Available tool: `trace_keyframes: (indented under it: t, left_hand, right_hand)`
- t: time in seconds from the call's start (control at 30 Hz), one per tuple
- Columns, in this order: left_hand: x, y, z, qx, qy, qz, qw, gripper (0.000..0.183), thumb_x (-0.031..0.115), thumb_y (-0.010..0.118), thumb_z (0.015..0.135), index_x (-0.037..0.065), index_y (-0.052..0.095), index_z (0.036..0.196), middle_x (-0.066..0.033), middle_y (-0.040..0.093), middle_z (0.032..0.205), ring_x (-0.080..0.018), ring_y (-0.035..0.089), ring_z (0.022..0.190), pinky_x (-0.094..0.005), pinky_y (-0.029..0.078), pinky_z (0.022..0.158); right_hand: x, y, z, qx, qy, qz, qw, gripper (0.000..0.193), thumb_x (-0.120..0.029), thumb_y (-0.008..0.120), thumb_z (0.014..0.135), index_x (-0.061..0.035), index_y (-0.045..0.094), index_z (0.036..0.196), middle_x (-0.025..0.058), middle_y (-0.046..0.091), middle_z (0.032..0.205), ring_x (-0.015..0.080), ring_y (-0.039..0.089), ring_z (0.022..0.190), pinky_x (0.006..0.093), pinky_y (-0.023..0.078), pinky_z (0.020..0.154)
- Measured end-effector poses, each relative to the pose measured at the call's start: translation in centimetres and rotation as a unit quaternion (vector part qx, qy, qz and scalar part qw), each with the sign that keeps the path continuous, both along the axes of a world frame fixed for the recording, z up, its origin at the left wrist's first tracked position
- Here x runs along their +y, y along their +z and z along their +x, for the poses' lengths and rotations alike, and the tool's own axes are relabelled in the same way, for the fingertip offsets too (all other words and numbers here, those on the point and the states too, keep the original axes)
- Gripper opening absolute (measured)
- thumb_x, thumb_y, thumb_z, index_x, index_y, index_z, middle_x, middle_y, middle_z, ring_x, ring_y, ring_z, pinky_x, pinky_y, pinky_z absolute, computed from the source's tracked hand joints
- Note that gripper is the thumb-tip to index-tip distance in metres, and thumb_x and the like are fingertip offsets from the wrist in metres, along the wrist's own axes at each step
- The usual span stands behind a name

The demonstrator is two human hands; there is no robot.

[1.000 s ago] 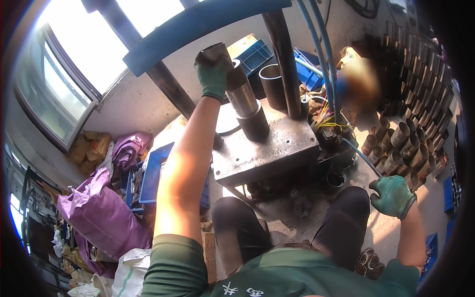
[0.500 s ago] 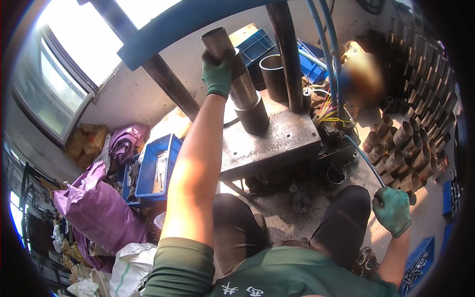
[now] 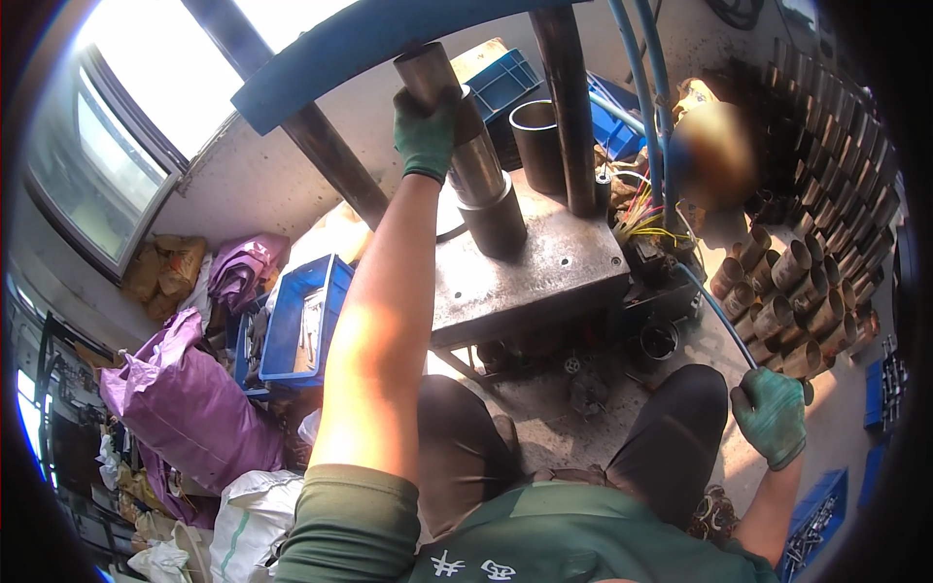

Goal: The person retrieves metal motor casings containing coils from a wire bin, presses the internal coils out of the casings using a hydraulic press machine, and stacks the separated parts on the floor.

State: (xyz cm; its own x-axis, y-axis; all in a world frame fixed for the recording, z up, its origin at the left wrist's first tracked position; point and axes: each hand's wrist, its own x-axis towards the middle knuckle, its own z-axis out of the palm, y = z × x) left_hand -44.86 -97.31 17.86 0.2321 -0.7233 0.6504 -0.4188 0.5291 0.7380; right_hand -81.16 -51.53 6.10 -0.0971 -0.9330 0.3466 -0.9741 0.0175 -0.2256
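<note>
My left hand point(image 3: 425, 141), in a green glove, is closed around a steel tube point(image 3: 428, 70) whose open upper end reaches up close beneath a blue beam point(image 3: 389, 34). Below that tube, in line with it, a shiny metal cylinder point(image 3: 476, 173) goes into a darker sleeve point(image 3: 498, 228) standing on a heavy metal table point(image 3: 530, 296). At the lower right my right hand point(image 3: 771, 418), also gloved in green, wraps round the end of a lever rod point(image 3: 721, 316), which runs from beside the table. The tube's contact with the cylinder is partly hidden by my left hand.
A wide dark pipe point(image 3: 537, 146) stands on the table by a thick steel column point(image 3: 569, 117). Many tubes point(image 3: 792, 262) are stacked at the right. On the left are a blue crate point(image 3: 301, 321) with tools and a purple sack point(image 3: 185, 398). Coloured wires point(image 3: 646, 222) hang near the table corner.
The view has shifted slightly, and the tube's top now sits a little nearer the blue beam in the picture. Both hands keep their holds, the right one almost still.
</note>
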Motion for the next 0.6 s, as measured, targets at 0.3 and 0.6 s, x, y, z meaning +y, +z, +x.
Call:
trace_keyframes:
  t: [0.3, 0.6]
  left_hand:
    - [-1.0, -0.1, 0.4, -0.017, 0.008, 0.009, 1.0, 0.078, 0.054, 0.085, 0.08, 0.003, 0.059, 0.133, -0.0248, 0.073, 0.122, -0.0417, 0.071, 0.116, -0.0466, 0.054, 0.102]
    - [-0.3, 0.0, 0.2, -0.025, 0.019, 0.012, 0.999, 0.077, 0.053, 0.085, 0.08, 0.001, 0.06, 0.131, -0.0239, 0.074, 0.12, -0.0413, 0.072, 0.114, -0.046, 0.055, 0.101]
  right_hand:
    - [-0.1, 0.3, 0.2, 0.0, -0.005, 0.007, 1.0, 0.016, -0.016, 0.076, 0.078, -0.0047, 0.066, 0.074, 0.0176, 0.063, 0.073, 0.0409, 0.064, 0.07, 0.05, 0.05, 0.067]
    - [-0.1, 0.5, 0.2, -0.009, 0.003, -0.002, 1.0, 0.016, -0.015, 0.077, 0.079, -0.0038, 0.066, 0.075, 0.0193, 0.062, 0.073, 0.042, 0.064, 0.069, 0.0495, 0.05, 0.066]
